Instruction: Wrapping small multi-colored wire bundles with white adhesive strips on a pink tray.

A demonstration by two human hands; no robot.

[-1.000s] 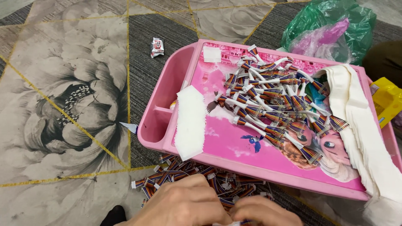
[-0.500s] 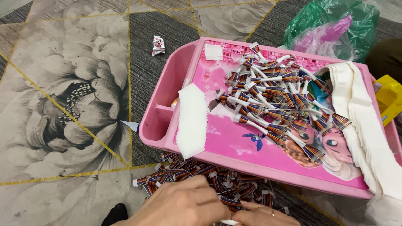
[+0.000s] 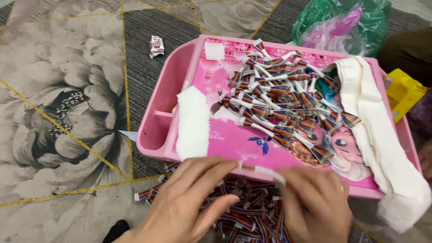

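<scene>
The fingers of the left hand (image 3: 189,202) are stretched out and slightly spread, pointing toward two o'clock, with the fingertips pinching one end of a small white strip (image 3: 269,174); the right hand (image 3: 315,202) meets it from the three o'clock side, its fingers curled together and clamped on the other end of the same strip, so the strip runs between the two hands just above the near rim of the pink tray (image 3: 166,135). Directly under both hands, at six o'clock, lies a heap of short rainbow-coloured ribbon cables (image 3: 247,216) with white plugs, resting on the carpet (image 3: 58,103), which is grey with large flower shapes and thin gold lines. At twelve o'clock from the hands, inside the tray, a second and larger pile of the same cables (image 3: 283,99) spreads across a printed cartoon picture. At eleven o'clock a folded white cloth piece (image 3: 192,122) lies on the tray beside its side compartment. At two o'clock a long stack of white fabric strips (image 3: 378,135) drapes over the tray's right edge. Farther off, at twelve to one o'clock, sits a green plastic bag (image 3: 342,22); a yellow object (image 3: 402,92) shows at two o'clock, and a small crumpled wrapper (image 3: 156,46) lies on the carpet at eleven o'clock.
</scene>
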